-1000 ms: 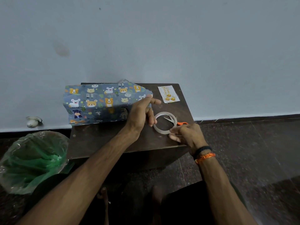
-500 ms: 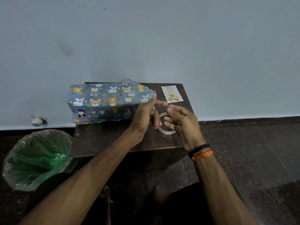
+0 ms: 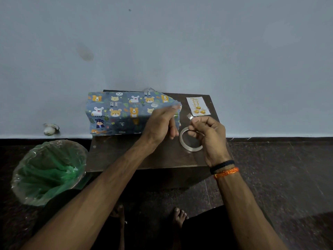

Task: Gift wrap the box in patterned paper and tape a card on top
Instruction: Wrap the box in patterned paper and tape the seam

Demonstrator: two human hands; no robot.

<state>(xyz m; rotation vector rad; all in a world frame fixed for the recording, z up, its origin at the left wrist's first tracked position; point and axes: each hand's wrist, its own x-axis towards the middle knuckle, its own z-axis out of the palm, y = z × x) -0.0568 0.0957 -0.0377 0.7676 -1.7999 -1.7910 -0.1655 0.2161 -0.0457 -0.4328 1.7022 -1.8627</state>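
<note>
My left hand (image 3: pixel 160 121) pins end flap of wrapped box (image 3: pixel 124 112), fingers flat on paper. My right hand (image 3: pixel 207 134) pinches cut tape piece (image 3: pixel 189 116) just right of flap. Tape roll (image 3: pixel 189 140) below. Card (image 3: pixel 197 106) beyond right-hand pinch, not yet attached. I judge wrap nearly done; end seal and card left.

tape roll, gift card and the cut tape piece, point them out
clear tape roll (image 3: pixel 182 144), head view, left rim
white gold-printed gift card (image 3: pixel 197 106), head view, centre
small cut tape piece (image 3: pixel 189 116), head view, free end
</note>
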